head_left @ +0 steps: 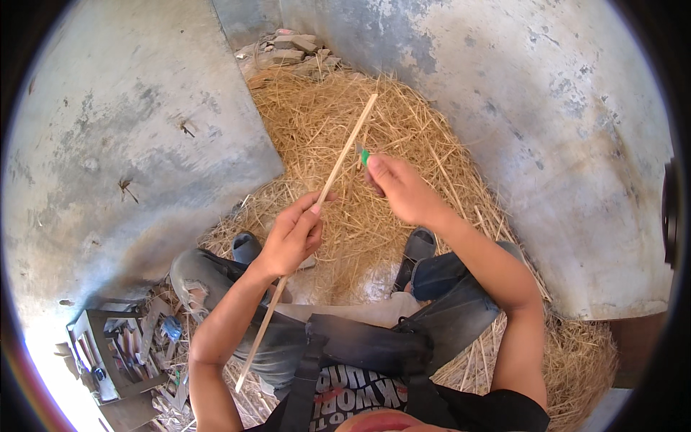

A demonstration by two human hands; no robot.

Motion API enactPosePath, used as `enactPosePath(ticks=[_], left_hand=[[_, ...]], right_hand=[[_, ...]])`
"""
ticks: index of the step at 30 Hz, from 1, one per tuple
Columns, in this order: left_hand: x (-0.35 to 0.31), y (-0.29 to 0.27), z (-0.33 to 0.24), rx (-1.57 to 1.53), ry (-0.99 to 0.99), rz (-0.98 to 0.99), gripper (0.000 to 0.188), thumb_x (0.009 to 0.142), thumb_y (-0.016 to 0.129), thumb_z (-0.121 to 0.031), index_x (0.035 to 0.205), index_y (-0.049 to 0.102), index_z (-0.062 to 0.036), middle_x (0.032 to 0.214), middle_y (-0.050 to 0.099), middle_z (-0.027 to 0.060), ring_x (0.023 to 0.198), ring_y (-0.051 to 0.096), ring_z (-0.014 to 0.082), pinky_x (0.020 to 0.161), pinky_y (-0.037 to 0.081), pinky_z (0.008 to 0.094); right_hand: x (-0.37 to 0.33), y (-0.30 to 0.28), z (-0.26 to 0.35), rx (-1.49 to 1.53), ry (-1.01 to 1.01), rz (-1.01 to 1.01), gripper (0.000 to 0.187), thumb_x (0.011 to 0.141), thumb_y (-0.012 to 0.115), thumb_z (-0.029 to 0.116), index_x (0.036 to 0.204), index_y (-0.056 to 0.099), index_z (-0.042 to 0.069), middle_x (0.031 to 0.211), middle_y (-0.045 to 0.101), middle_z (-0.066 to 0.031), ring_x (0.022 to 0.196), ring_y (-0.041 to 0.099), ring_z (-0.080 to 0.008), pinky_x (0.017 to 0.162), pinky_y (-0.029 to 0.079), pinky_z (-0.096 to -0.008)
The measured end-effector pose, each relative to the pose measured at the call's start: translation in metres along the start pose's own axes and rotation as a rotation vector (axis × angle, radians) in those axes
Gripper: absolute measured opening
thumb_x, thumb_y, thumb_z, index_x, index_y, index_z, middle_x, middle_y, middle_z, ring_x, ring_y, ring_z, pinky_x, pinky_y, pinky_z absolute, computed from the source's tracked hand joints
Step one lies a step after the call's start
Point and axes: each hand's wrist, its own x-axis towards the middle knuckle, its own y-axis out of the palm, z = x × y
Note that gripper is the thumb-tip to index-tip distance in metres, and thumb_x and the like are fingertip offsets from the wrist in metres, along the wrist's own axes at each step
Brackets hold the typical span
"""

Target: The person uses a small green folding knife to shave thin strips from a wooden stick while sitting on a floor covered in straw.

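A long, pale strip of wood or bamboo slants across the middle, its upper end over the straw and its lower end beside my left thigh. My left hand is closed round it at about mid-length. To the right of the strip, my right hand grips a small green-handled knife. Its short grey blade points up toward the strip, with a slight gap between them. Most of the handle is hidden inside my fingers.
Loose straw and shavings cover the floor between my feet and up to broken stones at the back. Worn grey walls rise on both sides. A wooden box of tools and scraps stands at lower left, near a crumpled blue thing.
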Motion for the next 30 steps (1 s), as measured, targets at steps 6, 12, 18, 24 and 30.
enactPosePath(ticks=[6,12,18,24,30], left_hand=[[-0.004,-0.002,0.007,-0.042,0.013,-0.003,0.042,0.112,0.041,-0.022,0.149,0.047,-0.0019,0.059,0.036,-0.0055,0.048,0.033,0.0044,0.046,0.029,0.0227],[-0.020,-0.004,0.012,-0.108,-0.037,0.014,0.048,0.113,0.040,-0.022,0.157,0.038,-0.0028,0.061,0.034,-0.0049,0.050,0.030,0.0050,0.046,0.029,0.0230],[-0.020,-0.006,0.021,-0.208,-0.069,-0.002,0.050,0.113,0.041,-0.027,0.157,0.038,-0.0052,0.060,0.026,-0.0059,0.048,0.021,0.0053,0.045,0.024,0.0232],[-0.034,-0.009,0.018,-0.151,-0.058,0.036,0.050,0.113,0.040,-0.028,0.157,0.038,-0.0042,0.059,0.024,-0.0062,0.047,0.020,0.0055,0.044,0.023,0.0233],[-0.028,-0.009,0.019,-0.185,-0.060,0.027,0.050,0.113,0.040,-0.027,0.157,0.038,-0.0028,0.059,0.025,-0.0062,0.047,0.021,0.0054,0.044,0.023,0.0233]], right_hand=[[-0.026,0.040,0.013,-0.395,-0.162,0.023,0.056,0.108,0.047,0.047,0.089,0.063,-0.003,0.055,0.058,-0.0191,0.049,0.061,-0.0382,0.050,0.049,-0.0476],[0.001,0.017,0.012,-0.631,-0.166,-0.020,0.060,0.106,0.048,0.052,0.087,0.062,-0.003,0.055,0.058,-0.0211,0.052,0.063,-0.0406,0.050,0.050,-0.0493],[-0.017,0.047,-0.006,-0.614,-0.294,0.017,0.059,0.106,0.049,0.052,0.083,0.059,-0.002,0.055,0.056,-0.0189,0.049,0.059,-0.0380,0.047,0.046,-0.0482],[0.024,-0.020,-0.006,-0.564,-0.113,-0.128,0.065,0.108,0.042,0.053,0.089,0.063,-0.005,0.055,0.058,-0.0190,0.051,0.063,-0.0348,0.047,0.049,-0.0455],[-0.011,0.036,0.003,-0.654,-0.313,0.042,0.065,0.109,0.039,0.052,0.095,0.065,-0.006,0.055,0.058,-0.0177,0.051,0.063,-0.0309,0.046,0.049,-0.0413]])
